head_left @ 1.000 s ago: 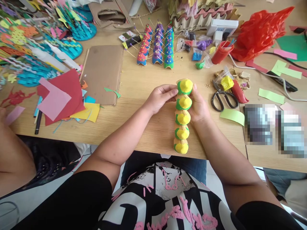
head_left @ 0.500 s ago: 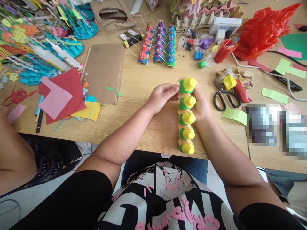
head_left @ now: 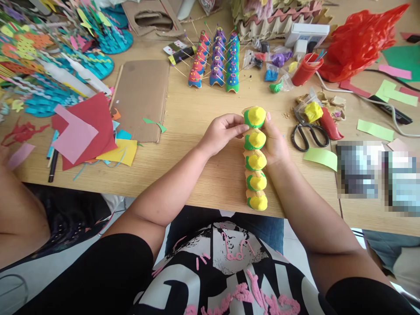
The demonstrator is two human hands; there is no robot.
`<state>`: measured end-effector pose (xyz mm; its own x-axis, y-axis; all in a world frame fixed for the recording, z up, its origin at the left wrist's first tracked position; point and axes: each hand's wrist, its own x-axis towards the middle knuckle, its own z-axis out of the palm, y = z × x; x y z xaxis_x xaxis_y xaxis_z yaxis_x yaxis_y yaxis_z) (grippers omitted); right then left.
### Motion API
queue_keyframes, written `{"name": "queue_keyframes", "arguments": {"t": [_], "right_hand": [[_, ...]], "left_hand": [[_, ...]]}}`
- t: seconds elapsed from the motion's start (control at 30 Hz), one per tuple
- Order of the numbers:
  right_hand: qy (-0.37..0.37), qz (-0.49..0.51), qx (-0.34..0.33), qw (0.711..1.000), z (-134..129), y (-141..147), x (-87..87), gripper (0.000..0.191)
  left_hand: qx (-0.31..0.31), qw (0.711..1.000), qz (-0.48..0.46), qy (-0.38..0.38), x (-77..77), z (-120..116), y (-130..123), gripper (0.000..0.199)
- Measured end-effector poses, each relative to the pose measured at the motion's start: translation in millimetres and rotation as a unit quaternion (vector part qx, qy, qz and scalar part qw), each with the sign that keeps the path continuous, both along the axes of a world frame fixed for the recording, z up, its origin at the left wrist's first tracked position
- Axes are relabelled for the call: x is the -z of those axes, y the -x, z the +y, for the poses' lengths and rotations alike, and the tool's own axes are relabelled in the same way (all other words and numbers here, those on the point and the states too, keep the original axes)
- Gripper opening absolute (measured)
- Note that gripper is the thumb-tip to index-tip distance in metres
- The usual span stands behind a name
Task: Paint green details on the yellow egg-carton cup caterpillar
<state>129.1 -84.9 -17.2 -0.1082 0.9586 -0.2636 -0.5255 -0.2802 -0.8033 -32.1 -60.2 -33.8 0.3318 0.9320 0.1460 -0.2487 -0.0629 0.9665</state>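
Observation:
An egg carton strip (head_left: 256, 162) with several bumps runs lengthwise toward me, its bumps coated with yellow and green clay and bare tan carton showing between them. My left hand (head_left: 226, 130) pinches the far end from the left, thumb near the green edge. Along the right side, my right hand (head_left: 275, 142) grips the same strip, its fingers partly hidden behind it. Beyond the hands stand three decorated strips: a red one (head_left: 197, 65), a purple one (head_left: 217, 65) and a blue-green one (head_left: 232, 65), with thin sticks poking out.
Black scissors (head_left: 308, 135) lie right of my right hand, beside yellow clay (head_left: 314, 112). A red cup (head_left: 306, 70) and a red plastic bag (head_left: 357, 43) are farther back. Cardboard (head_left: 141, 100) and coloured paper (head_left: 85, 131) lie left. Another person's arm (head_left: 19, 205) shows at the left edge.
The strip has rolled slightly in my hands, so its far yellow bump faces more to the left and more upward. My left thumb sits slightly lower on it.

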Motion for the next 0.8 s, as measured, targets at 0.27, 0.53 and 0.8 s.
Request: {"name": "queue_keyframes", "arguments": {"t": [0.27,0.53,0.8], "right_hand": [[-0.048,0.025,-0.015,0.998,-3.0,2.6,1.0,0.039],[-0.057,-0.066,-0.005,0.996,0.1,0.9,3.1,0.045],[-0.181,-0.248,0.09,0.947,1.9,-15.5,0.3,0.041]], "left_hand": [[0.04,0.99,-0.047,0.123,1.0,-1.9,-6.0,0.067],[0.033,0.987,-0.08,0.135,4.1,2.8,-11.4,0.078],[-0.021,0.969,-0.079,0.235,3.2,7.0,2.1,0.071]]}}
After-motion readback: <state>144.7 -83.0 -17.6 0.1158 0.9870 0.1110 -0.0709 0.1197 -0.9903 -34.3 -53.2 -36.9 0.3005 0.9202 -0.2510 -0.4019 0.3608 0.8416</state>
